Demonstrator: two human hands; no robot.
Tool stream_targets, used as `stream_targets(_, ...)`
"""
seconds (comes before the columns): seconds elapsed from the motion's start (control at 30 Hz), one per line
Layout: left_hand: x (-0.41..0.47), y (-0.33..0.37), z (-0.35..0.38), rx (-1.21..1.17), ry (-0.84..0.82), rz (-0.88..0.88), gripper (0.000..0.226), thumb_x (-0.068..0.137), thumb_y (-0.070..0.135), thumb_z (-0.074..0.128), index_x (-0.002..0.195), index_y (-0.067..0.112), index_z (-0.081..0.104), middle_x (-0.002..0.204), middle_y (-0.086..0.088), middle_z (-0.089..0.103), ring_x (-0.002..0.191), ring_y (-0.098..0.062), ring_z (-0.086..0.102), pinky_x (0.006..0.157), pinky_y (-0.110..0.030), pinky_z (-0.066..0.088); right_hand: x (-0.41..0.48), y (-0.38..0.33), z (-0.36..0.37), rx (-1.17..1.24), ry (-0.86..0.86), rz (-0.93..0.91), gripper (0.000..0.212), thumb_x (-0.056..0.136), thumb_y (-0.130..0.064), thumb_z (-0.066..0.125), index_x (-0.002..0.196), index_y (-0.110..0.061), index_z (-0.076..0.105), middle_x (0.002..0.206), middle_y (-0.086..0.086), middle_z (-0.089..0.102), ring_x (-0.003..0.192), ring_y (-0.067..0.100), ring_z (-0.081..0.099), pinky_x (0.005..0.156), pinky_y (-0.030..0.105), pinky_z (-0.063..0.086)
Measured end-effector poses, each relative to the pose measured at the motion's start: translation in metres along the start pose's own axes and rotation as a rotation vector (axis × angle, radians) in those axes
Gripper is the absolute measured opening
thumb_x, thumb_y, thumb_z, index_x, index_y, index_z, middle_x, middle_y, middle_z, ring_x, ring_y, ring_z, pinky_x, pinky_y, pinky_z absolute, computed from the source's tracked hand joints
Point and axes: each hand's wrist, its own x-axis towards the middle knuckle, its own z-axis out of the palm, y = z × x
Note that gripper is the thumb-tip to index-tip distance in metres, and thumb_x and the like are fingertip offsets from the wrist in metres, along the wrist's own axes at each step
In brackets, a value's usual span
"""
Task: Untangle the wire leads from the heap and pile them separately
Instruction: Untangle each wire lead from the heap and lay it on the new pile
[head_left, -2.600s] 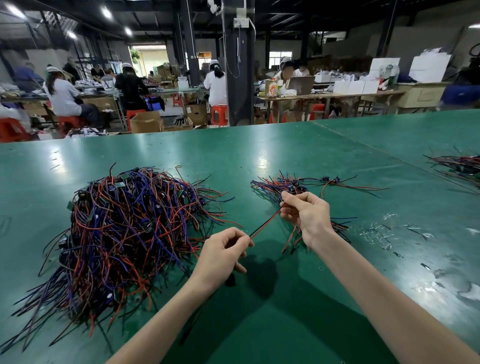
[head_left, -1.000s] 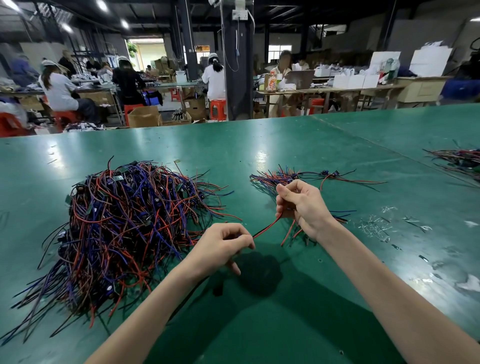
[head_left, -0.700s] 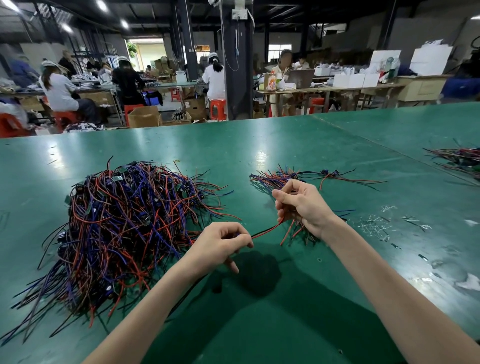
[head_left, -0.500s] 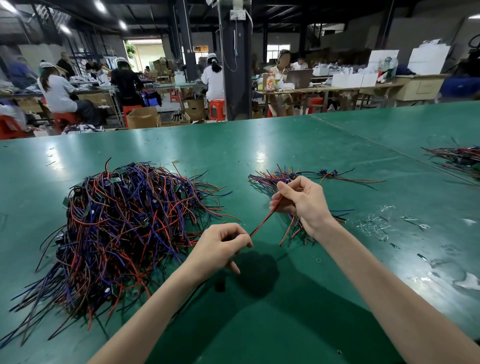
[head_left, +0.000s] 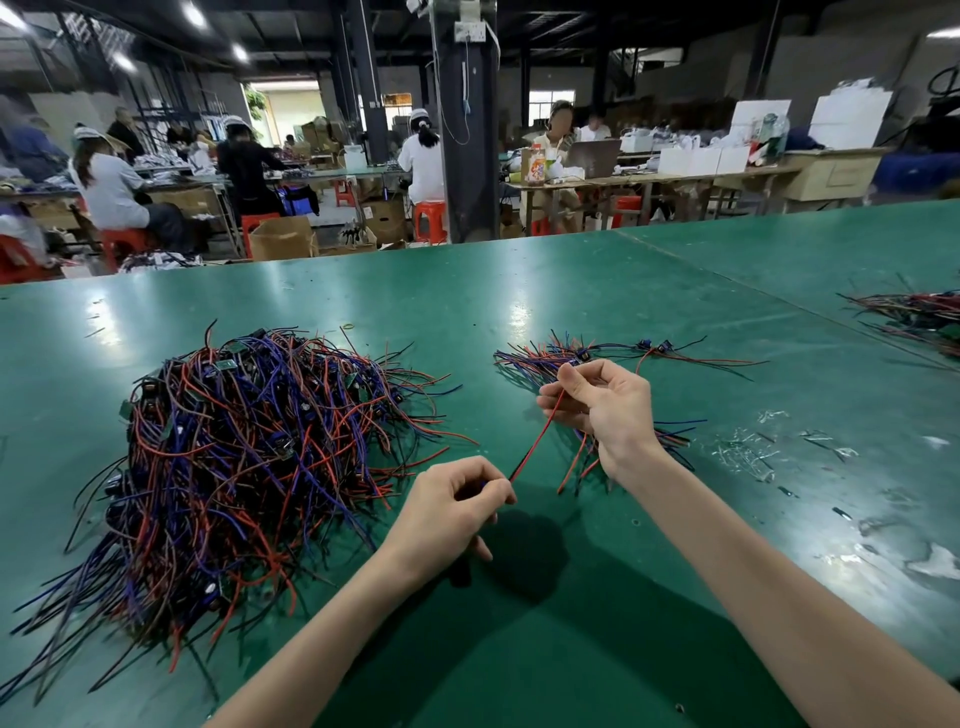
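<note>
Head camera: a red wire lead (head_left: 537, 441) runs taut on a slant between the two hands, above the green table (head_left: 571, 649). The left hand (head_left: 447, 512) pinches its lower end between thumb and curled fingers. The right hand (head_left: 608, 402) pinches the upper end, its other fingers loosely curled.

The tangled heap (head_left: 244, 457) of red, blue and black leads lies left of the left hand, near it but apart, with loose ends trailing toward the frame's near-left corner. The smaller sorted pile (head_left: 550, 358) lies just beyond and beneath the right hand. Green tabletop shows between heap and pile and in front of both forearms.

Clear plastic scraps (head_left: 743, 457) lie right of the right wrist. Another bundle (head_left: 919, 312) sits at the far right, past a seam in the tabletop. The table's far edge runs well behind both piles, with seated workers (head_left: 111, 192) beyond it.
</note>
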Motion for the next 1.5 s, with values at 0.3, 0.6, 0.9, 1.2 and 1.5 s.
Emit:
stream_targets(0.3, 0.000, 0.000, 0.000, 0.015, 0.022, -0.010, 0.020, 0.088, 0.008, 0.060, 0.069, 0.011, 0.066, 0.051, 0.005, 0.048, 0.043, -0.013, 0.047, 0.043, -0.026, 0.049, 0.001, 0.001, -0.004, -0.027, -0.030, -0.010, 0.013, 0.093, -0.003, 0.055, 0.080, 0.001, 0.056, 0.061, 0.009, 0.069, 0.054, 0.021, 0.068, 0.051, 0.027, 0.055)
stream_targets(0.6, 0.001, 0.003, -0.004, 0.027, 0.056, -0.018, 0.017, 0.088, 0.006, 0.060, 0.072, 0.006, 0.066, 0.053, 0.002, 0.049, 0.041, -0.013, 0.048, 0.041, -0.023, 0.046, 0.001, 0.004, -0.002, -0.027, -0.005, 0.003, 0.010, 0.092, -0.007, 0.059, 0.084, -0.001, 0.057, 0.066, 0.010, 0.071, 0.059, 0.022, 0.070, 0.051, 0.027, 0.055)
stream_targets(0.9, 0.000, 0.004, -0.002, 0.055, 0.066, -0.015, 0.018, 0.086, 0.008, 0.060, 0.070, 0.009, 0.067, 0.051, 0.006, 0.048, 0.042, -0.010, 0.047, 0.041, -0.023, 0.047, 0.000, 0.001, -0.002, -0.029, 0.014, -0.004, 0.013, 0.087, -0.011, 0.065, 0.082, -0.002, 0.056, 0.064, 0.009, 0.071, 0.057, 0.021, 0.069, 0.050, 0.025, 0.054)
stream_targets(1.2, -0.002, 0.006, -0.003, 0.089, 0.084, -0.045, 0.016, 0.087, 0.011, 0.061, 0.072, 0.009, 0.066, 0.053, 0.004, 0.051, 0.039, -0.019, 0.053, 0.035, -0.019, 0.037, 0.001, 0.001, -0.003, -0.029, -0.024, -0.014, 0.015, 0.095, 0.000, 0.050, 0.082, 0.001, 0.058, 0.065, 0.010, 0.070, 0.059, 0.022, 0.070, 0.053, 0.026, 0.056)
stream_targets(1.5, -0.003, 0.010, -0.003, 0.101, 0.105, -0.023, 0.019, 0.088, 0.007, 0.060, 0.070, 0.011, 0.066, 0.056, 0.000, 0.050, 0.040, -0.010, 0.049, 0.035, -0.015, 0.037, 0.003, 0.001, -0.004, -0.033, -0.024, 0.005, 0.011, 0.093, -0.003, 0.056, 0.082, -0.001, 0.058, 0.065, 0.010, 0.071, 0.058, 0.021, 0.069, 0.052, 0.027, 0.056)
